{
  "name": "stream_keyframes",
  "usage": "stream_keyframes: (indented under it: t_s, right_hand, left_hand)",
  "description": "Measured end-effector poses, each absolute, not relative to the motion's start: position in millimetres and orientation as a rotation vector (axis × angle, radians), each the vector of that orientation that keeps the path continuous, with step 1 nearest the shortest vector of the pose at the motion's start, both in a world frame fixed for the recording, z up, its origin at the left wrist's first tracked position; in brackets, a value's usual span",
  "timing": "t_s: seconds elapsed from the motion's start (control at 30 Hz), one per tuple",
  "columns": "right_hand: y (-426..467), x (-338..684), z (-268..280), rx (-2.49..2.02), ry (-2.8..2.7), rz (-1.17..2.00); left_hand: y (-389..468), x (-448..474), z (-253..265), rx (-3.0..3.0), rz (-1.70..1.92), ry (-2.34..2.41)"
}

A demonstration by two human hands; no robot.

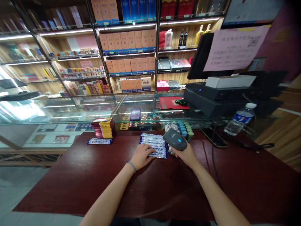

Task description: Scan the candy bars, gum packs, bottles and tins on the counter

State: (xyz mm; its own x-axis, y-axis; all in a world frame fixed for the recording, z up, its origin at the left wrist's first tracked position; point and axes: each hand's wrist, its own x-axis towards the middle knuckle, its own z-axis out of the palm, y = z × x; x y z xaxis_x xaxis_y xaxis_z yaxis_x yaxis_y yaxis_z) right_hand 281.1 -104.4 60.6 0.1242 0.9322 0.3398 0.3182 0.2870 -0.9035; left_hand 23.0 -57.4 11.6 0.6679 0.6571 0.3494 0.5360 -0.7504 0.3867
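Observation:
My right hand [187,156] is closed round the handle of a black barcode scanner [175,139] with a blue light on top. The scanner's head is over the right end of a row of blue-and-white wrapped packets [156,144] lying side by side on the table. My left hand [143,156] rests at the left side of that row, fingers laid over the nearer packets and thumb apart. Behind the scanner stand several small cans or tubs [182,127] in white, blue and green, partly hidden. One similar single packet [100,141] lies at the far left.
Red and yellow boxes [102,128] are stacked on the dark red table [98,182]. To the right are a phone [213,137], a cable [213,157] and a water bottle [241,119]. A glass counter [141,108] with a monitor [199,56] stands behind, before stocked shelves [131,53].

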Motion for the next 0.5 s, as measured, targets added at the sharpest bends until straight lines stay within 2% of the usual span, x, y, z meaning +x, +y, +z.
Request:
stream_keyframes:
  t_s: [0.1, 0.17, 0.3, 0.4, 0.5]
  right_hand:
    - [-106.3, 281.8, 59.7, -1.274, -1.417, 0.736]
    - [-106.7, 283.2, 57.8, -1.284, -1.410, 0.746]
    - [-104.0, 285.2, 52.2, -1.307, -1.395, 0.640]
    - [-103.0, 281.3, 49.7, -1.312, -1.411, 0.600]
    - [-106.1, 272.8, 50.0, -1.292, -1.484, 0.635]
  left_hand:
    - [-57.1, 22.7, 14.6, 2.466, 0.820, 0.945]
    - [-55.5, 21.4, 18.3, 2.240, 1.029, 0.958]
    - [-45.4, 14.8, 24.6, 1.438, 1.434, 0.963]
    - [-34.5, 3.6, 25.5, 0.883, 1.448, 0.850]
    - [-26.7, -9.7, 24.9, 0.660, 1.383, 0.790]
